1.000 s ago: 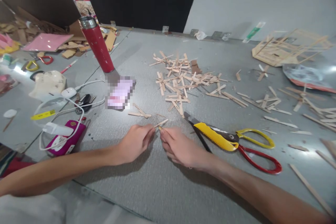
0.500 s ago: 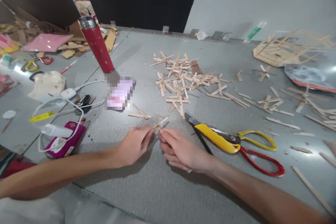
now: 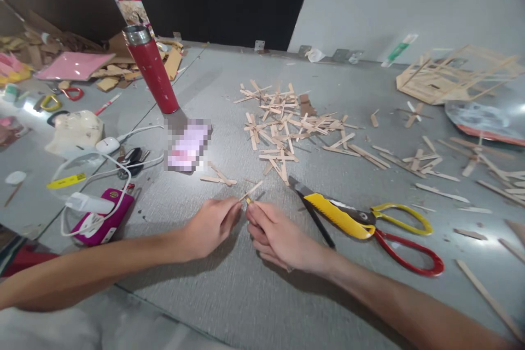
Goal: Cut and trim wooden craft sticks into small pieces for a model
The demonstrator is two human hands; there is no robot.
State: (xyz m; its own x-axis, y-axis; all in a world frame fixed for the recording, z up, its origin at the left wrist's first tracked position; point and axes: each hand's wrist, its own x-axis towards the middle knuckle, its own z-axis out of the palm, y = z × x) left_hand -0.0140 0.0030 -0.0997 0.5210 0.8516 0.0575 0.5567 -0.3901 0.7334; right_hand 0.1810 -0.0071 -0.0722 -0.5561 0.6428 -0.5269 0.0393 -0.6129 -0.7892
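My left hand (image 3: 211, 224) and my right hand (image 3: 276, 235) meet fingertip to fingertip low on the grey table (image 3: 254, 295). Between them they pinch a short wooden stick (image 3: 251, 191), which slants up and to the right. A tiny yellowish tip shows at my right fingertips; I cannot make out what it is. Just right of my right hand lie a yellow utility knife (image 3: 334, 214) and scissors with one yellow and one red handle (image 3: 404, 240). A heap of cut wooden sticks (image 3: 283, 126) lies beyond the hands.
A red flask (image 3: 151, 68) stands at the back left, a blurred phone (image 3: 187, 145) in front of it. White cables, keys and a magenta power bank (image 3: 100, 219) lie at left. A stick-built frame (image 3: 451, 74) sits at far right, with loose sticks scattered across the right side.
My right hand has shifted slightly left and closer to the left hand; the stick has tilted a little. Everything else on the table stays where it was.
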